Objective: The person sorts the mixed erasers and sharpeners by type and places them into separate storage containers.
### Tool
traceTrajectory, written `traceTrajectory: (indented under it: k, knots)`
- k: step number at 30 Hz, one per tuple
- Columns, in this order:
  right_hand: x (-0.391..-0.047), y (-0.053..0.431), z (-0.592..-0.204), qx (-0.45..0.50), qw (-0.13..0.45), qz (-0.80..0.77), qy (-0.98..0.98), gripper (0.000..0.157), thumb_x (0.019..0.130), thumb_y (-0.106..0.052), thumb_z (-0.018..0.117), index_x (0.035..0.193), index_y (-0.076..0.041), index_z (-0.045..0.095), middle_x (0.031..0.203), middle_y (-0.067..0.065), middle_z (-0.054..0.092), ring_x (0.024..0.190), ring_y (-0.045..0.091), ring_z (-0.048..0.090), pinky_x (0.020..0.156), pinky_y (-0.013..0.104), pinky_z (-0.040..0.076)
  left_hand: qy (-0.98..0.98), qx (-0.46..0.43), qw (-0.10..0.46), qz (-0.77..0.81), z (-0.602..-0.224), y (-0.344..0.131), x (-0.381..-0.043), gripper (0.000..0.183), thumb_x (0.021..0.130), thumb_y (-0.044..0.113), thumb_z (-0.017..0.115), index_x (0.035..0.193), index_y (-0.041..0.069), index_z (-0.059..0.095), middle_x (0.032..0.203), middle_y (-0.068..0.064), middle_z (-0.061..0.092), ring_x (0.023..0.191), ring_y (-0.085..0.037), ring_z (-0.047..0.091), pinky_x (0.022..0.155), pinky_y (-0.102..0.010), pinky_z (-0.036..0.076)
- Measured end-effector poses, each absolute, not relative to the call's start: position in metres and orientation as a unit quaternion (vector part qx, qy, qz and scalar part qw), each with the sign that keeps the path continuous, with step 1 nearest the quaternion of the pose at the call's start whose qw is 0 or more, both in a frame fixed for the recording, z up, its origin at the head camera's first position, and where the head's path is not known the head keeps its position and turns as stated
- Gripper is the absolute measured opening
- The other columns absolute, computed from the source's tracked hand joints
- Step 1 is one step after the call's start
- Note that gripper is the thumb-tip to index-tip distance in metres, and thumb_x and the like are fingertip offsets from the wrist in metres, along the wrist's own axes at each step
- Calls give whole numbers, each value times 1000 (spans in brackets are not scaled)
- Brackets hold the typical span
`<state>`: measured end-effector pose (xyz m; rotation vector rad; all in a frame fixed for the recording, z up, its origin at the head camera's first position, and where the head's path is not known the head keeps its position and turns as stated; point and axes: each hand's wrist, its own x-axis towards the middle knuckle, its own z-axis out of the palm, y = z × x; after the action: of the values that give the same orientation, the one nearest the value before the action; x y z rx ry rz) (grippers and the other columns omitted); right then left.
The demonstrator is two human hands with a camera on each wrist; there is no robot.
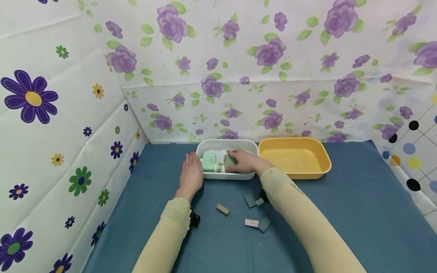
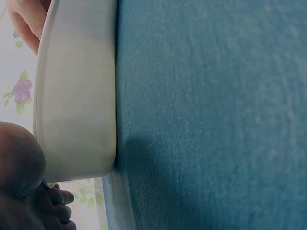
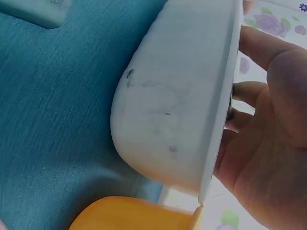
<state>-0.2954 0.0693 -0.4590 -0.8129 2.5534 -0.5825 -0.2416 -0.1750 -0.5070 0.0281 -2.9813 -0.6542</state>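
Observation:
A white plastic basin (image 1: 225, 176) stands at the back of the table with several green items inside. My left hand (image 1: 191, 175) lies with straight fingers along its left end, and the left wrist view shows that hand (image 2: 24, 167) at the basin's rim. Near the fingers sits a light green block (image 1: 209, 161), with small pale pieces beside it. My right hand (image 1: 248, 160) reaches over the front rim and grips a dark green block (image 1: 230, 162) between thumb and fingers. From the right wrist, the basin's outer wall (image 3: 172, 96) hides most of that block.
Right of the white basin is a yellow basin (image 1: 293, 176). On the blue cloth in front lie a tan block (image 1: 223, 209), a pink block (image 1: 252, 223) and several grey-green blocks (image 1: 249, 201). Flowered sheets (image 1: 211, 87) hang behind and to the left.

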Motion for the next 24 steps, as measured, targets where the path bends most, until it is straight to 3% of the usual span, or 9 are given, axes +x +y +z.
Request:
traceTrajectory:
  k: [24]
  knots:
    - [-291,90,-454,-271,173,-234,917,84,108,-47,62,171,-5,24,173,21,27,160,38,27,129,54,27,-978,9,29,-208,-505,-173,-242,59,120,25,30,166,-10,21,172,-27,26,163,-39,15,133,-51,16]
